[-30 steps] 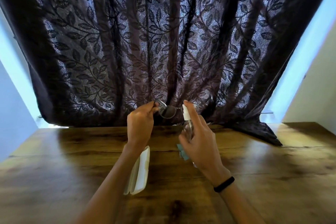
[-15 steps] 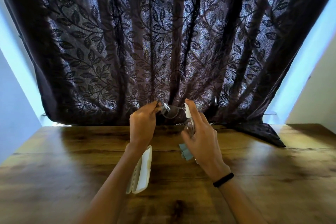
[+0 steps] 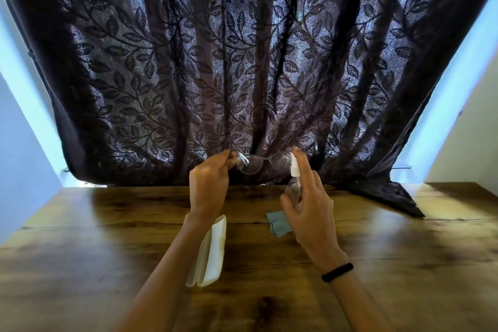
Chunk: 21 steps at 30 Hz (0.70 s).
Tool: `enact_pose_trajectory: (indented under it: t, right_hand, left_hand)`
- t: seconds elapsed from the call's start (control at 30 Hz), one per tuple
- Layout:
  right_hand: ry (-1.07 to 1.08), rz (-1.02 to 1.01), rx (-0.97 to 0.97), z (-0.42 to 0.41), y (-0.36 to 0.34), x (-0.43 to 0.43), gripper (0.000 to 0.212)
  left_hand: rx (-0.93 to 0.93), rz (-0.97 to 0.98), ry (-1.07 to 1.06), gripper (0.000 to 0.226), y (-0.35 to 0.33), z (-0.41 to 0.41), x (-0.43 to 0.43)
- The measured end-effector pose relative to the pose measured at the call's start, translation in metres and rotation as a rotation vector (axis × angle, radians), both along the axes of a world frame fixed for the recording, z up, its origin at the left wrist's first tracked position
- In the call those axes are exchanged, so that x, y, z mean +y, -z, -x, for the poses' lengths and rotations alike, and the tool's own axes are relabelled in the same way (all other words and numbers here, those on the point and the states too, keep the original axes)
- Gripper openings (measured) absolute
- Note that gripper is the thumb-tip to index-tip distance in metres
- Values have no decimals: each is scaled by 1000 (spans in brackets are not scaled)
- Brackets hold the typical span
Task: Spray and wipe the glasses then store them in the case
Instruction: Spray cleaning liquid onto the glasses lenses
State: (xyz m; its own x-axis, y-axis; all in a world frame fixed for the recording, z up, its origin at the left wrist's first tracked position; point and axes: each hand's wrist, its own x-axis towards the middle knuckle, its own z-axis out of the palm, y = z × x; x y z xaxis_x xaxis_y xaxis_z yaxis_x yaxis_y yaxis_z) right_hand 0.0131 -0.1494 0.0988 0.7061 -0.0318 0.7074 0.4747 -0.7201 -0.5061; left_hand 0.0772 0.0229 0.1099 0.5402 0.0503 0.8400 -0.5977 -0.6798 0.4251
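My left hand [image 3: 208, 186] holds thin-framed glasses [image 3: 262, 162] by their left end, raised above the far part of the wooden table [image 3: 404, 264]. My right hand [image 3: 308, 205] grips a small clear spray bottle [image 3: 295, 183] with a white nozzle, index finger on top, the nozzle beside the right lens. A white glasses case [image 3: 211, 253] lies open on the table under my left forearm. A small grey-blue cloth [image 3: 279, 223] lies on the table under my right hand, partly hidden by it.
A dark leaf-patterned curtain [image 3: 242, 62] hangs right behind the table's far edge, its corner draped onto the table at the right [image 3: 390, 197]. Pale walls stand at both sides. A black band [image 3: 337, 272] circles my right wrist.
Both hands rose slightly and moved apart. The glasses have turned, so both lenses now show between my hands, with the bottle's nozzle at the right lens.
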Motion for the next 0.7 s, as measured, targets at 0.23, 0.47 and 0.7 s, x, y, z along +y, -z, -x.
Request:
enact_pose_trajectory:
  t: [0.23, 0.47, 0.7]
  right_hand:
    - [124, 27, -11, 1, 7, -26, 81]
    - [137, 40, -53, -4, 6, -31, 85]
    - [127, -30, -114, -8, 11, -30, 75]
  left_hand:
    - [-21, -22, -8, 13, 2, -1, 1]
    - [19, -37, -16, 18, 3, -3, -3]
    - [8, -58, -27, 14, 5, -4, -1]
